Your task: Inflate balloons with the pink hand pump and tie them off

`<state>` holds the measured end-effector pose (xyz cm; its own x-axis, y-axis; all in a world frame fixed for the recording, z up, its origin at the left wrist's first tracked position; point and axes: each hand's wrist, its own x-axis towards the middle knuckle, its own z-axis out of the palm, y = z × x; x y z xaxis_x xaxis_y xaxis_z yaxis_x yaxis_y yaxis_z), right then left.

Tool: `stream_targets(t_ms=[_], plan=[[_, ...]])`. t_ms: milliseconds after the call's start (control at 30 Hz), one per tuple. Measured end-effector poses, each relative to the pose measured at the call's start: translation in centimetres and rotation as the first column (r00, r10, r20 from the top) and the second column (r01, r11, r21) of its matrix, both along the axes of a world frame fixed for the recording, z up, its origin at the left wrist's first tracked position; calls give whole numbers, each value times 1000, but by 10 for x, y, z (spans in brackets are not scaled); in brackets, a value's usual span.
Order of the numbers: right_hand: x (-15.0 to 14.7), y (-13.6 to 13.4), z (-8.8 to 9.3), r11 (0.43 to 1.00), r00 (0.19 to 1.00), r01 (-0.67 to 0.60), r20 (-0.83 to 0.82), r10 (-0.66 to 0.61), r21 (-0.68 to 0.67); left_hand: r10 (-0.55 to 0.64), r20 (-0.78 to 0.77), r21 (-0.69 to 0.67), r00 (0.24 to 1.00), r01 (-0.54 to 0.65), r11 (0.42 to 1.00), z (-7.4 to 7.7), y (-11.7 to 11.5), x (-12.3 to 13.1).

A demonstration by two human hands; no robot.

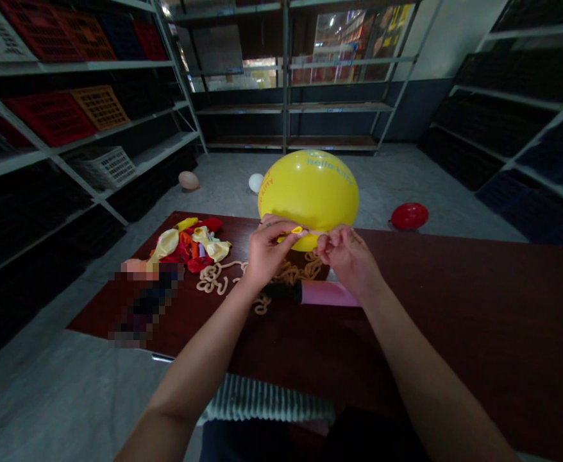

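A large inflated yellow balloon [310, 189] with "Hello Kitty" lettering stands just beyond my hands, above the table's far edge. My left hand [269, 253] pinches the balloon's neck, and its yellow mouth pokes out between thumb and forefinger. Close by on the right, my right hand [353, 263] has its fingers curled and pressed together beside the neck. What those fingers hold, if anything, is too small to make out. Below the hands lie a pink hand pump [329, 293] with a black end, partly hidden by my right wrist, and tangled tan cord [214, 277].
Limp balloons [199, 247] in several colours are heaped at the left of the dark red table [454, 308]. A blurred-out patch covers the table's left corner. On the floor are a red balloon [409, 216], a white one [256, 183] and a peach one [188, 180]. Shelves surround the table.
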<state>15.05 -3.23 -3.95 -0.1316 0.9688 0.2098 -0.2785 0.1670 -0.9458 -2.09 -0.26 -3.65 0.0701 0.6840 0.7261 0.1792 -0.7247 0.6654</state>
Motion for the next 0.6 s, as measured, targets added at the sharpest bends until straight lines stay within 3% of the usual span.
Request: stream_targets(t_ms=[100,200,300,367,467,600], plan=[[4,0,-1,999,999,-50,16,49,13,-3,238,-278,971,71,958,-3,2,5],[6,0,-2,995,992,-80,107,73,55,0,491,-486,871,274,830,-5,2,10],[0,1,-8,992,926,-70,377,24,109,36,664,-554,747,459,695,-6,1,16],[-7,2,-16,989,838,-3,540,-80,151,55,742,-539,668,546,641,-8,0,20],[-21,1,-28,977,759,71,624,-183,200,82,777,-529,625,576,624,-13,-2,27],[-31,-4,-35,954,654,161,696,-296,254,67,706,-550,705,486,679,-17,-11,34]])
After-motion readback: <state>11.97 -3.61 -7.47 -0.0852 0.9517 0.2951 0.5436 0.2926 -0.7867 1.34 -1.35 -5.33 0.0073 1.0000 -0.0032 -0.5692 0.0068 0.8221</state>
